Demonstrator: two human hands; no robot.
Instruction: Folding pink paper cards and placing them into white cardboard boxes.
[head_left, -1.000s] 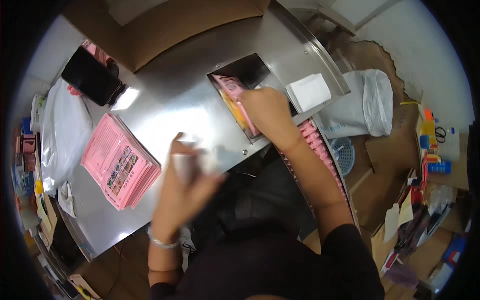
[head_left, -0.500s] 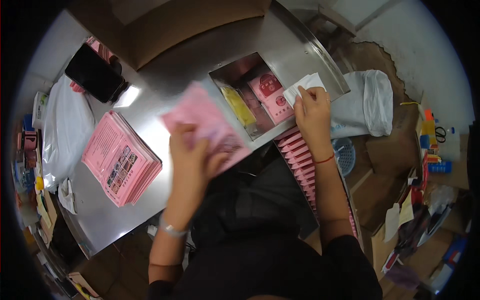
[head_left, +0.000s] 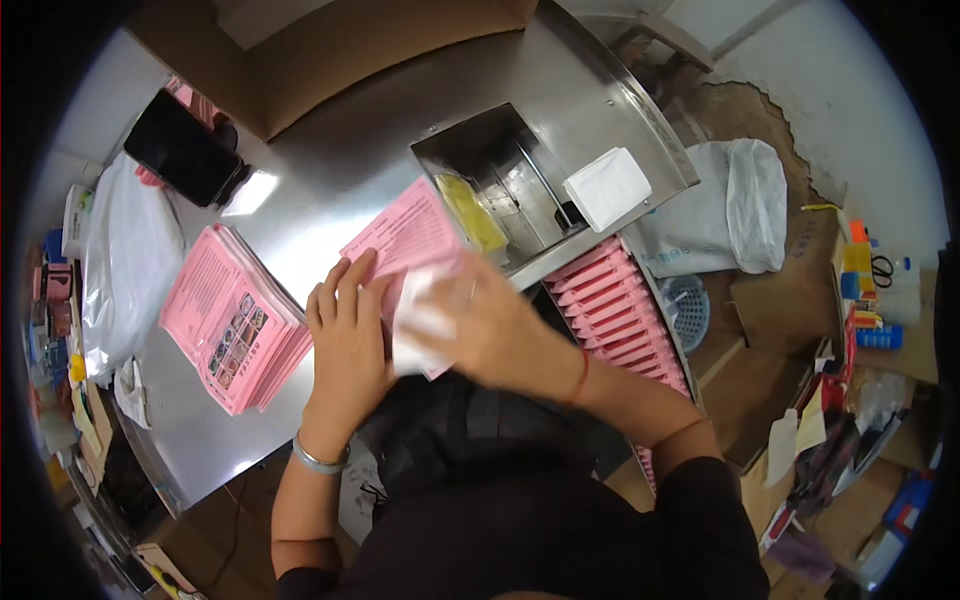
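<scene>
A pink printed packet (head_left: 405, 228) lies at a slant over the steel tabletop, in front of me. My left hand (head_left: 345, 325) grips its near left side, fingers curled onto it. My right hand (head_left: 510, 325), smeared by motion, reaches across with a white folded paper napkin (head_left: 425, 320) over the packet's near part. The napkin covers some of the packet, and whether it is inside or on top I cannot tell. More white folded napkins (head_left: 608, 188) lie in a small stack beside a rectangular opening (head_left: 530, 185) in the tabletop.
A yellow piece (head_left: 472, 212) sits at the opening's left side. Pink printed packets (head_left: 235, 325) are stacked at left, near a black phone (head_left: 182, 150). A tight row of pink packets (head_left: 620, 315) runs below the table's right edge. A cardboard box (head_left: 340, 60) stands at the back.
My right hand has left the napkin stack and swung left with a napkin to the pink packet. The pink printed pack inside the opening is gone, baring a metal rod.
</scene>
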